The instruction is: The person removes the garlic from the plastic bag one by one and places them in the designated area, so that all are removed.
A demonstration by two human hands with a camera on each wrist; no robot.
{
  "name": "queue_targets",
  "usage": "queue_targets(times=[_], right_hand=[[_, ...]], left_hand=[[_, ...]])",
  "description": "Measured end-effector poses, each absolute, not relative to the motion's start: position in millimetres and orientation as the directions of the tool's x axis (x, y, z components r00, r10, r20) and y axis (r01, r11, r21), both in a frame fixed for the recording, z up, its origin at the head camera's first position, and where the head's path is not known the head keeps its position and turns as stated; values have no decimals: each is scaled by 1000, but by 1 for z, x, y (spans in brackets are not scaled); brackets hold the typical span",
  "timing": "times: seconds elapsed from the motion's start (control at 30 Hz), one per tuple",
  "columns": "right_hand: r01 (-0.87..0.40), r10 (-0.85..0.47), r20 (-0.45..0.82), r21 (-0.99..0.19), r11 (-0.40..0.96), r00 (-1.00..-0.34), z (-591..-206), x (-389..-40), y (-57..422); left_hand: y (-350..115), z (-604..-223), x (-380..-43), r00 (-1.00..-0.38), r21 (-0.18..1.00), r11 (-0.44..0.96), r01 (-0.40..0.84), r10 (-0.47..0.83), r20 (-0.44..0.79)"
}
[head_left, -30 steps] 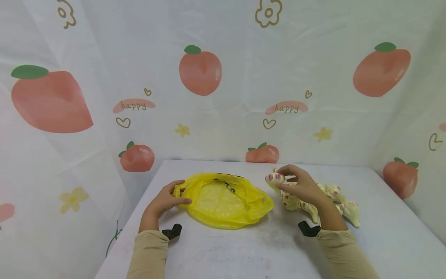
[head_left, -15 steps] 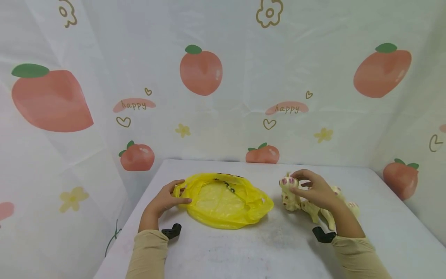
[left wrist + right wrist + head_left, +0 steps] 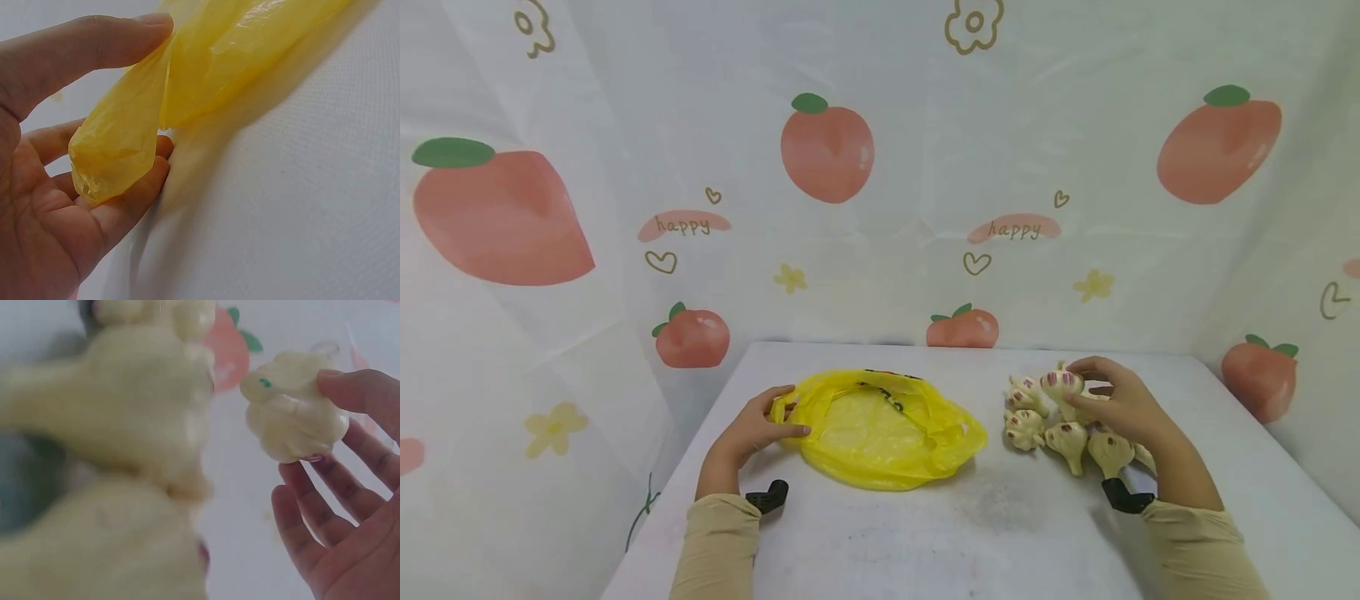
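Note:
A garlic bulb (image 3: 1062, 385) with purple streaks is pinched between the thumb and fingers of my right hand (image 3: 1122, 407), over a group of several similar garlic bulbs (image 3: 1066, 439). In the right wrist view the held garlic bulb (image 3: 290, 409) shows a small green mark, and my right hand (image 3: 350, 506) has its fingers beneath it. My left hand (image 3: 752, 429) holds the left rim of a yellow plastic bag (image 3: 880, 475) that lies with its mouth spread. The left wrist view shows the bag's gathered corner (image 3: 119, 144) between thumb and fingers.
A white table (image 3: 910, 542) carries everything, with a printed fruit curtain (image 3: 880, 275) behind and at both sides. Black wrist devices (image 3: 767, 497) sit at both sleeves. Large blurred garlic bulbs (image 3: 137, 412) fill the left of the right wrist view.
My right hand has moved rightward with the garlic bulb, from near the bag to over the group of bulbs. The left hand and bag have stayed in place.

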State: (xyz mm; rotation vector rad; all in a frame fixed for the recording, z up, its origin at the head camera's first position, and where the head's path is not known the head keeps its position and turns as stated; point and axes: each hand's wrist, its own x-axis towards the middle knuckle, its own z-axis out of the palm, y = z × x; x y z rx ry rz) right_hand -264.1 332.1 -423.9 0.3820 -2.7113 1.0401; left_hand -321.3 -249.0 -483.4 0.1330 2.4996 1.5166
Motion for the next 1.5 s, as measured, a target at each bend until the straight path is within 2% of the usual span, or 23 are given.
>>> queue_targets(times=[0.43,0.67,0.8,1.13,1.5], right_hand=[[-215,-6,308,-649,730,-951,-432,-255,394],[-50,102,187,-665,745,-977,-434,-243,422],[-27,143,193,-680,733,-971,-440,-239,437],[-57,191,238,-754,655,-952,-459,-232,458],[51,194,138,-678,733,-971,-469,-237,460]], left_hand=[[-250,-482,-321,-974,876,480,-40,175,-141],[-251,-482,-321,-975,871,490,-45,168,-145],[-251,-482,-321,-975,870,490,-50,166,-149],[-250,-483,-322,-976,871,490,-44,166,-142],[-248,-483,-321,-973,876,479,-49,174,-149]])
